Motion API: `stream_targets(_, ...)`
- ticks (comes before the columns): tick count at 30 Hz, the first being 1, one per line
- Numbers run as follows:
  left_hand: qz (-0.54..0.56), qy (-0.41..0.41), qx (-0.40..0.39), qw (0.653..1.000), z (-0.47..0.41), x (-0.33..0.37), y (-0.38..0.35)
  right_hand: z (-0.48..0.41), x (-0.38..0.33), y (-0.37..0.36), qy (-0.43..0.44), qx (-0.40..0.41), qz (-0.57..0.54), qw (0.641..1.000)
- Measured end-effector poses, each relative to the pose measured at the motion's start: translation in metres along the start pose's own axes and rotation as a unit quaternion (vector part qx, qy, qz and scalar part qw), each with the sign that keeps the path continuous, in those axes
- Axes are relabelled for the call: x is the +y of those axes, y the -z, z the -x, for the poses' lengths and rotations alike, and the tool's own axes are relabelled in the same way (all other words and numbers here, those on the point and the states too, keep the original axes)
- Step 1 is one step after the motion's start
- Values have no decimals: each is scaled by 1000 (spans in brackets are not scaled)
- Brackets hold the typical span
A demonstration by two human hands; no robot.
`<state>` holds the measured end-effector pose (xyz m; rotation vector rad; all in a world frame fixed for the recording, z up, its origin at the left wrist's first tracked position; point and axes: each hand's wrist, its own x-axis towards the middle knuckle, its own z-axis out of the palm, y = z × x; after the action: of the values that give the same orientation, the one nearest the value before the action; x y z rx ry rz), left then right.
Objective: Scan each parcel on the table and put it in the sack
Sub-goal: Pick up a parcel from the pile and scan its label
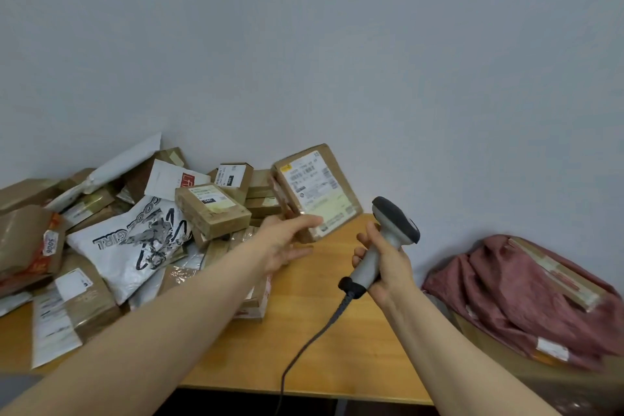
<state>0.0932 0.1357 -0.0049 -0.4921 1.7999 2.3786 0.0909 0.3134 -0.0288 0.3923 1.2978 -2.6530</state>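
Parcel [315, 189] is being pinched by left hand [287, 241], label facing scanner [393, 219] for reading. Scanner is being gripped by right hand [385, 267].

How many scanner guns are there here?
1: a grey corded barcode scanner, held by the right hand above the wooden table, right of the cardboard parcel the left hand holds. Another could hide under the parcel pile.
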Motion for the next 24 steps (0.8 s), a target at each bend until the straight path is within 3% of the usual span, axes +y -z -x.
stream_targets(6, -163, -28, 73, 984, -11, 20, 50, 27, -12, -6, 1, -134, 200, 971)
stream_targets(11, -185, -23, 80, 979, -13, 21, 59, 43, -18, -26, 21, -148, 315, 937)
stream_targets(24, -237, -35, 77, 968, -21, 17, 58, 45, -21, -31, 37, -121, 335, 934)
